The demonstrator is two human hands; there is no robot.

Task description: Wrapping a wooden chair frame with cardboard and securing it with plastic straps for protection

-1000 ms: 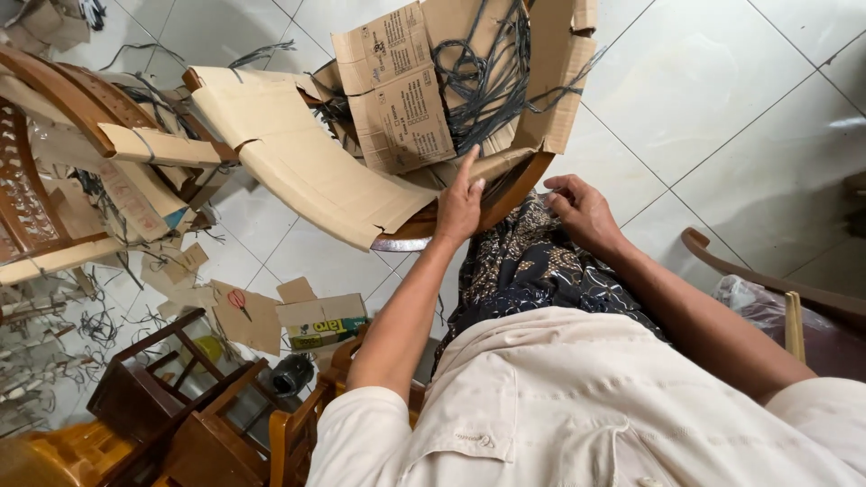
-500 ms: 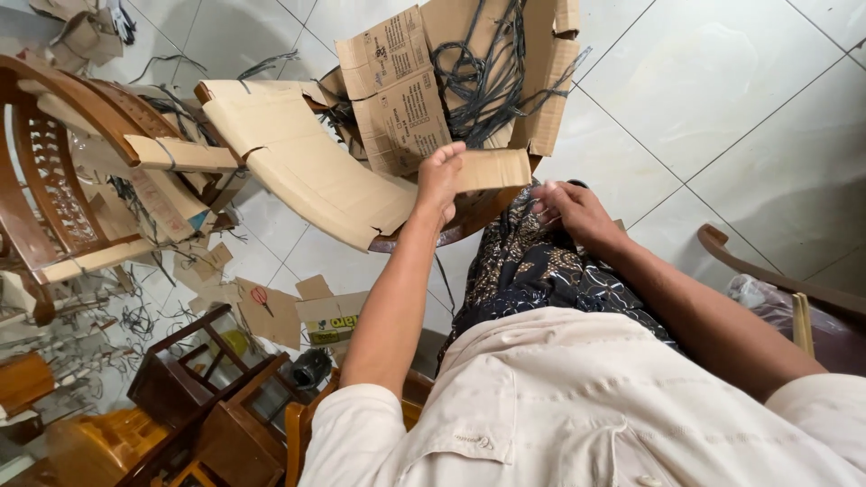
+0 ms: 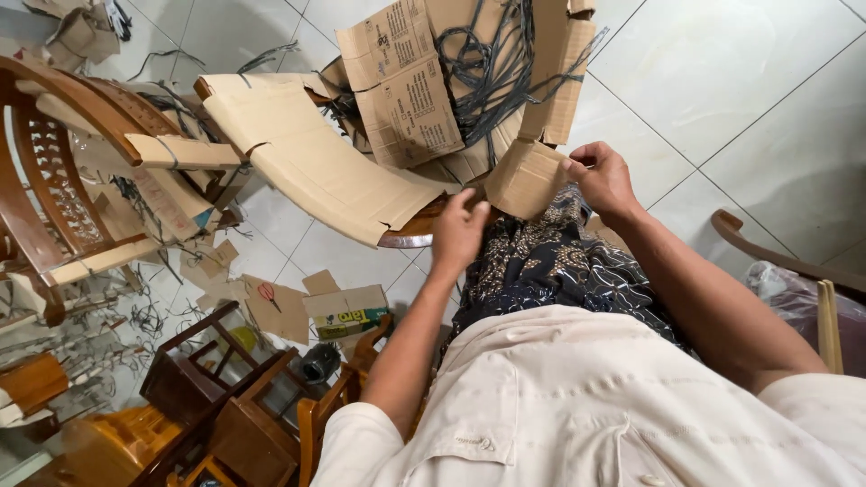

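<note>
- The small tan flat cardboard piece (image 3: 532, 178) sits between the two grips, over the person's dark patterned lap, its upper edge just under the big cardboard wrapping.
- The right hand (image 3: 603, 178) pinches the piece's right edge: thumb and fingers closed on the card, which lies directly to the left of that grip.
- The left hand (image 3: 460, 233) is at the piece's lower-left corner, fingers curled and touching its edge and the wrapping there; I cannot tell whether it truly clamps the card. The piece lies up and to the right of this grip.
- Its long axis runs roughly from one hand to the other, tilted; both hands are equally near.
- Just beyond the left grip, a curved wooden chair part wrapped in tan cardboard (image 3: 316, 167) stretches away to the left.
- Farther ahead, an open brown cardboard box holding dark cords (image 3: 406, 86) rests on the white tiled floor (image 3: 722, 81).
</note>
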